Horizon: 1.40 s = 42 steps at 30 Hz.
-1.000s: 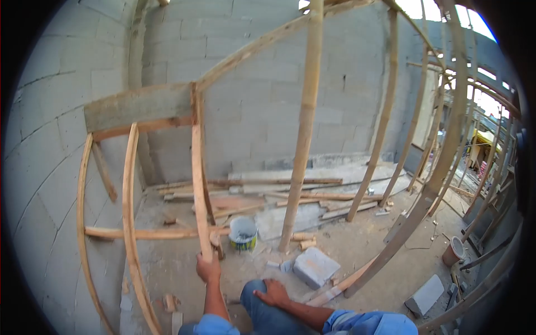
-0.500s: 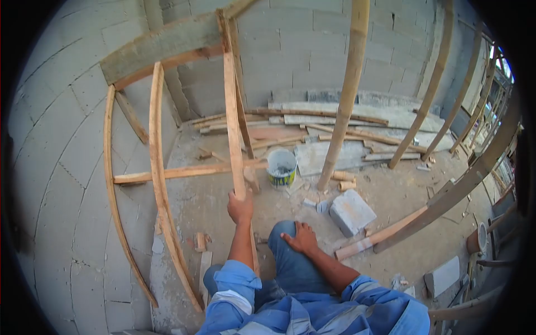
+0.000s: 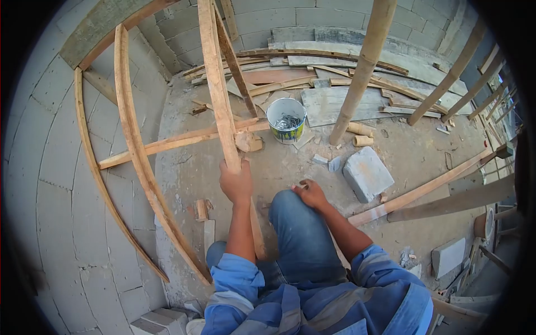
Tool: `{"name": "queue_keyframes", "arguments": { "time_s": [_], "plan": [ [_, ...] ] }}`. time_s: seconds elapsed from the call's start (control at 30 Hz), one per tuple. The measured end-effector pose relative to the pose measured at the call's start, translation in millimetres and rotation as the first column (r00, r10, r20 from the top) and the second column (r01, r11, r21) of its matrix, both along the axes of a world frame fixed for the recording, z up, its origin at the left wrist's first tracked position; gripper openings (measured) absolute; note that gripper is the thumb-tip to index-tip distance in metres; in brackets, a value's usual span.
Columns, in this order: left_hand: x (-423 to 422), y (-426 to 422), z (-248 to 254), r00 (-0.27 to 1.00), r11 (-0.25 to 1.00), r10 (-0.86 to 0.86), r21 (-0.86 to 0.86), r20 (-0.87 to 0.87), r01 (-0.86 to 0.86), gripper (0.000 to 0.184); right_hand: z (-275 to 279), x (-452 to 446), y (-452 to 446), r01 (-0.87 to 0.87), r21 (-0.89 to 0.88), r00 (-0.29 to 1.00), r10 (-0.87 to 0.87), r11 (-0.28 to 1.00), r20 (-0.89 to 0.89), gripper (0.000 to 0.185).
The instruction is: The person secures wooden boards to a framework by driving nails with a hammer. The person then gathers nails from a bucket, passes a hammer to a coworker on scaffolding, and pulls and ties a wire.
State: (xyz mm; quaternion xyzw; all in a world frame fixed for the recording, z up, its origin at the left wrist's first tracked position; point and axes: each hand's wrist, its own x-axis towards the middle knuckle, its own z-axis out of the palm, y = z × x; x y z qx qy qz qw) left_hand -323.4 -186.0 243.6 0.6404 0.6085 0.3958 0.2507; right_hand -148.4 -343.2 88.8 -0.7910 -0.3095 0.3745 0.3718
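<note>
My left hand (image 3: 236, 182) is closed around the lower end of a long wooden batten (image 3: 216, 84), which rises away from me as part of a timber frame. My right hand (image 3: 311, 194) is at the far right side of my bent knee (image 3: 296, 215), holding nothing, with the thumb and fingers partly spread. Ahead of my hands stands a white bucket (image 3: 286, 111) with grey metal pieces inside, probably nails. A wooden crosspiece (image 3: 178, 142) runs behind the batten from the left towards the bucket. A small wood block (image 3: 248, 142) lies beside the batten.
Curved-looking uprights (image 3: 135, 139) stand to the left by the block wall (image 3: 56, 223). Bamboo posts (image 3: 365, 72) rise on the right. A pale block (image 3: 367, 174) and a long plank (image 3: 424, 187) lie to my right. Stacked boards (image 3: 335, 103) lie along the back wall.
The view has tilted down and shifted, bringing the bucket's contents into sight. My right hand has slid from the top of my knee to its far right edge. My left hand keeps its grip.
</note>
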Motion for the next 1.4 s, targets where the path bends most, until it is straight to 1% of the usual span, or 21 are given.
{"name": "queue_keyframes", "arguments": {
  "time_s": [0.07, 0.1, 0.13, 0.2, 0.3, 0.4, 0.43, 0.53, 0.57, 0.67, 0.7, 0.8, 0.9, 0.97, 1.03, 1.1, 1.17, 1.23, 1.27, 1.3, 1.4],
  "plan": [
    [-0.7, 3.1, -4.3, 1.0, 0.999, 0.006, 0.032, -0.018, -0.005, 0.045, -12.3, 30.2, 41.7, 0.055, 0.04, 0.983, -0.047, 0.998, -0.18, 0.068],
    [0.2, 3.3, -4.2, 1.0, 1.0, 0.006, 0.026, -0.015, -0.006, 0.045, -17.9, 47.6, 69.4, 0.13, 0.024, 0.93, -0.113, 0.991, -0.35, 0.069],
    [0.7, 1.8, -2.9, 1.0, 1.0, 0.01, 0.018, -0.013, -0.01, 0.045, -19.8, 63.2, 96.5, 0.196, -0.009, 0.843, -0.173, 0.981, -0.509, 0.07],
    [1.1, 1.5, -1.4, 1.0, 1.0, 0.005, 0.019, -0.001, -0.005, 0.043, -9.9, 76.9, 144.6, 0.434, -0.071, 0.681, -0.379, 0.898, -0.627, 0.071],
    [0.3, 2.8, -3.2, 1.0, 1.0, -0.008, 0.018, 0.021, 0.008, 0.04, -17.9, 99.8, 199.9, 0.509, -0.1, 0.693, -0.476, 0.855, -0.541, 0.072],
    [1.3, 5.3, -4.6, 0.999, 1.0, -0.006, 0.009, 0.045, 0.006, 0.043, -45.4, 115.6, 225.4, 0.464, -0.086, 0.786, -0.455, 0.882, -0.418, 0.084],
    [1.8, 4.9, -4.2, 0.998, 1.0, -0.008, 0.024, 0.056, 0.007, 0.042, -50.7, 119.7, 226.3, 0.432, -0.113, 0.807, -0.439, 0.895, -0.396, 0.07],
    [0.6, 6.5, -7.4, 0.998, 0.998, -0.017, 0.059, 0.059, 0.014, 0.041, -69.3, 128.9, 236.1, 0.43, 0.039, 0.811, -0.367, 0.902, -0.456, 0.048],
    [0.0, 5.4, -8.5, 0.998, 0.998, -0.023, 0.064, 0.055, 0.019, 0.041, -70.5, 132.9, 239.2, 0.487, 0.023, 0.781, -0.424, 0.873, -0.458, 0.036],
    [1.0, 3.1, -3.5, 0.998, 1.0, -0.007, 0.019, 0.064, 0.006, 0.042, -44.9, 127.0, 203.3, 0.508, 0.044, 0.752, -0.418, 0.861, -0.509, 0.034],
    [1.5, 6.2, -3.3, 0.998, 0.999, -0.004, 0.038, 0.06, 0.002, 0.042, -32.3, 119.7, 182.2, 0.45, 0.092, 0.798, -0.354, 0.888, -0.487, 0.033],
    [0.7, 2.4, -7.3, 0.999, 0.999, 0.012, 0.046, 0.041, -0.014, 0.042, -10.3, 104.8, 106.7, 0.383, -0.005, 0.794, -0.332, 0.924, -0.509, 0.034],
    [-0.1, 2.4, -6.1, 1.0, 0.999, -0.003, 0.051, 0.023, 0.002, 0.043, 13.5, 79.7, 31.8, 0.375, -0.029, 0.794, -0.337, 0.927, -0.505, 0.034],
    [-1.2, 4.3, -11.4, 0.999, 0.995, -0.022, 0.097, 0.026, 0.02, 0.043, 10.3, 64.3, -13.2, 0.361, -0.029, 0.82, -0.332, 0.932, -0.466, 0.035],
    [-3.2, 6.6, -13.7, 0.998, 0.995, -0.026, 0.093, -0.056, 0.031, 0.042, 1.5, 50.9, -54.3, 0.379, -0.037, 0.833, -0.358, 0.925, -0.421, 0.038],
    [-2.1, 5.9, -14.0, 0.999, 0.996, -0.027, 0.081, -0.031, 0.029, 0.042, -30.4, 40.6, -87.8, 0.446, -0.054, 0.814, -0.43, 0.893, -0.39, 0.039],
    [1.1, 3.8, -15.8, 0.999, 0.995, -0.04, 0.09, 0.0, 0.039, 0.042, -41.7, 39.8, -109.5, 0.484, -0.098, 0.792, -0.483, 0.869, -0.373, 0.042],
    [-0.8, 4.0, -16.9, 0.998, 0.992, -0.055, 0.114, 0.035, 0.05, 0.042, -11.0, 45.6, -114.0, 0.384, -0.186, 0.877, -0.421, 0.904, -0.232, 0.045],
    [-1.0, 0.4, -14.8, 0.998, 0.996, -0.05, 0.079, 0.041, 0.046, 0.043, 1.2, 50.3, -115.1, 0.328, -0.237, 0.915, -0.37, 0.914, -0.16, 0.047],
    [0.3, -1.8, -10.0, 0.998, 0.998, -0.044, 0.047, 0.048, 0.042, 0.043, 5.2, 55.4, -113.9, 0.292, -0.244, 0.956, -0.288, 0.925, 0.053, 0.047],
    [1.1, 0.6, -10.2, 0.998, 0.998, -0.044, 0.041, 0.05, 0.041, 0.043, 24.6, 68.2, -99.9, 0.259, -0.087, 0.894, -0.205, 0.962, 0.398, 0.039]
  ]
}}
